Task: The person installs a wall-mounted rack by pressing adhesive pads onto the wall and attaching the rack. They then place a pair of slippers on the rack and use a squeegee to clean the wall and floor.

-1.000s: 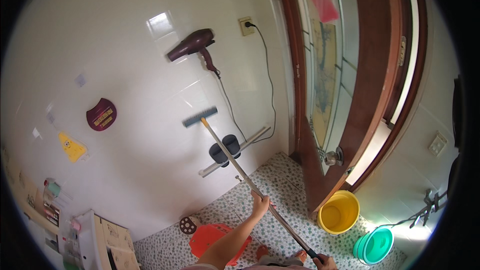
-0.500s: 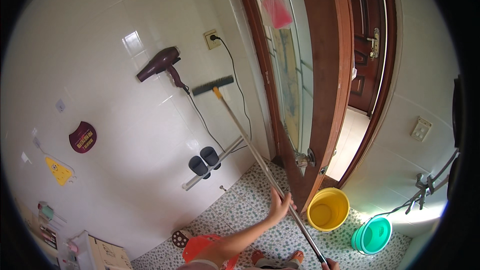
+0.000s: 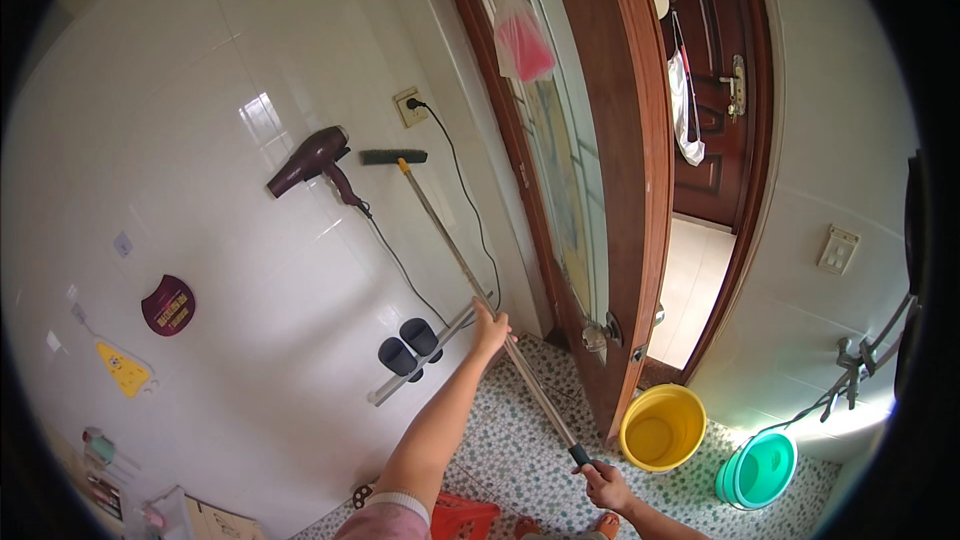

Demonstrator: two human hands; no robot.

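Observation:
A long-handled brush [image 3: 442,230] with a metal pole slants up to the left across the middle. Its dark bristled head [image 3: 393,156] is up by the white tiled wall, just right of a purple hair dryer [image 3: 310,162]; whether the bristles touch the tiles I cannot tell. My left hand [image 3: 490,328] is closed around the pole about halfway along, with the arm stretched forward. Lower down, my right hand [image 3: 606,487] grips the dark end of the handle.
A wall rack with two dark cups [image 3: 398,356] lies left of my left hand. On the right stand a brown door [image 3: 640,190], ajar, a yellow bucket [image 3: 663,427] and a green bucket [image 3: 765,470]. A red plastic item [image 3: 465,518] is on the patterned floor near my feet.
The brush has moved up the wall, its head now higher beside the hair dryer. Both hands went up with it, and my right hand has come fully into view. The view has shifted slightly.

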